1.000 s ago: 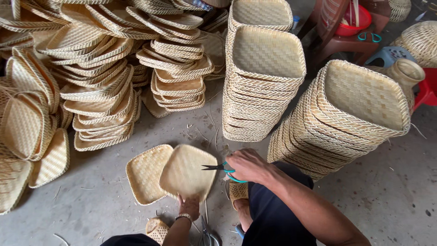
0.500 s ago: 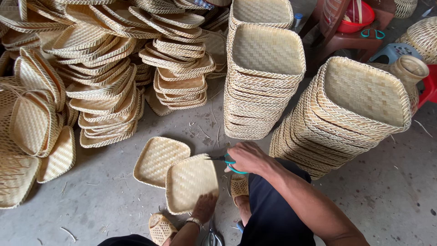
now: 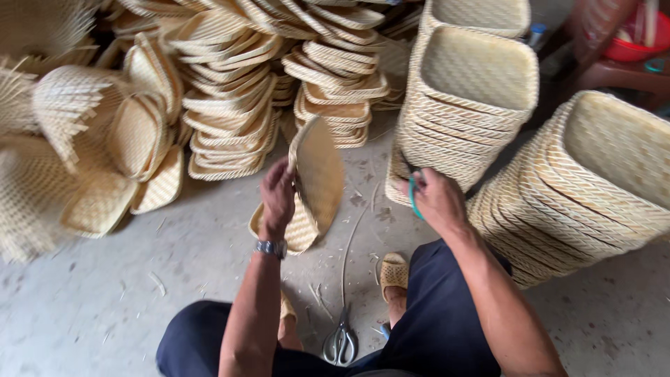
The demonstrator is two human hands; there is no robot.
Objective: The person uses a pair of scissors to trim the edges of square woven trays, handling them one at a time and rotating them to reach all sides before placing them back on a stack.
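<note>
- The woven tray (image 3: 319,174) stands tilted on edge in the middle of the scene, above the concrete floor (image 3: 139,279); its lower part rests against or just over a second tray (image 3: 296,230) lying flat under it.
- The left hand (image 3: 278,199) grips the tray at its left rim, fingers wrapped over the edge.
- It looks light and thin, made of flat woven strips: fairly stiff at the bound rim, springy in the middle panel. The rim is the sound place to hold; pressing the panel could bend or crack the strips.
- Loose strip ends may be sharp or snag on skin.
- The right hand (image 3: 438,201), just right of the tray and apart from it, is closed around small scissors (image 3: 413,192) with green handles.
- A larger pair of shears (image 3: 340,342) lies on the floor near the person's knees.
- Beyond: 2 tall stacks of nested baskets (image 3: 467,105) far right, and heaps of flat trays (image 3: 223,105) far left.
</note>
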